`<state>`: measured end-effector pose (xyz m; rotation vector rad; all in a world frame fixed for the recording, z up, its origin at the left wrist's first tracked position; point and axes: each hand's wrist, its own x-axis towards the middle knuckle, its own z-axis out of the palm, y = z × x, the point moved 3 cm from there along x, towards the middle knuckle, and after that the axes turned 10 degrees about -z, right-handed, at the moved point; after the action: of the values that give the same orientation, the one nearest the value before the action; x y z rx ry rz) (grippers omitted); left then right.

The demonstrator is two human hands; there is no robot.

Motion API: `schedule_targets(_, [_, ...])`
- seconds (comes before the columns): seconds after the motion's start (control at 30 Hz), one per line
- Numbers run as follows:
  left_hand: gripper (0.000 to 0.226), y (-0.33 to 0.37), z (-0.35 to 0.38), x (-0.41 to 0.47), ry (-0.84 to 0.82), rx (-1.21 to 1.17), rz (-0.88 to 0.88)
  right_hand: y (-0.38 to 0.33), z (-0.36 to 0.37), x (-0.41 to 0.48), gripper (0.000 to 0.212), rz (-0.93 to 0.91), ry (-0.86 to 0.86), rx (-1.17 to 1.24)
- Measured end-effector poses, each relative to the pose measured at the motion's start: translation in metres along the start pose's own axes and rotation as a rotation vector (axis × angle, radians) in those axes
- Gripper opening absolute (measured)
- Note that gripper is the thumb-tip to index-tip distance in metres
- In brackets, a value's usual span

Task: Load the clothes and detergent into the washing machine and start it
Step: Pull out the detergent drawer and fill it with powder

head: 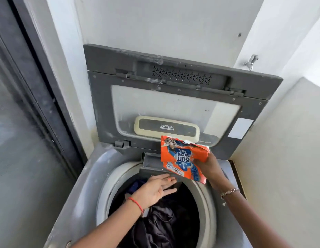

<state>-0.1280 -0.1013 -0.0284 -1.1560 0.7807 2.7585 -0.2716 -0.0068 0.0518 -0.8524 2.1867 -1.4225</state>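
The right hand grips the torn detergent packet, tipped over the drawer at the drum's back edge. The left hand lies flat against the drawer. Poured too fast, powder could miss and spill onto the clothes.

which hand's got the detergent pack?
The right hand, the one with the beaded bracelet, grips the orange detergent packet above the dispenser drawer. The left hand, with the red wrist thread, is flat-fingered and holds nothing.

I've got the drum mouth free near right; left hand and packet crowd the drawer at the far rim, lid upright behind, wall close right
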Motion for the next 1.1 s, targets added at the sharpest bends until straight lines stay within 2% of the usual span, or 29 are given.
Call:
schedule_targets(0.1, [0.042, -0.002, 0.001, 0.004, -0.024, -0.018, -0.019, -0.019, 0.001, 0.001, 0.036, -0.045, 0.000, -0.157])
schedule_targets(0.3, [0.041, -0.006, 0.013, 0.000, -0.112, -0.023, -0.033, -0.040, 0.009, 0.008, 0.052, -0.077, -0.097, -0.430])
schedule_targets(0.5, [0.042, -0.009, 0.026, -0.008, -0.160, -0.009, -0.045, -0.048, 0.013, 0.015, 0.056, -0.127, -0.128, -0.530])
schedule_targets(0.9, [0.027, -0.017, 0.028, -0.009, -0.176, 0.015, -0.076, -0.038, -0.004, 0.014, 0.048, -0.088, -0.075, -0.431])
schedule_targets(1.03, [0.025, -0.020, 0.038, -0.008, -0.173, 0.036, -0.067, -0.026, -0.019, 0.012, 0.040, 0.020, -0.007, -0.179])
schedule_targets(1.1, [0.021, -0.023, 0.051, -0.007, -0.165, 0.072, -0.061, -0.018, -0.037, 0.001, 0.032, 0.071, 0.040, 0.026])
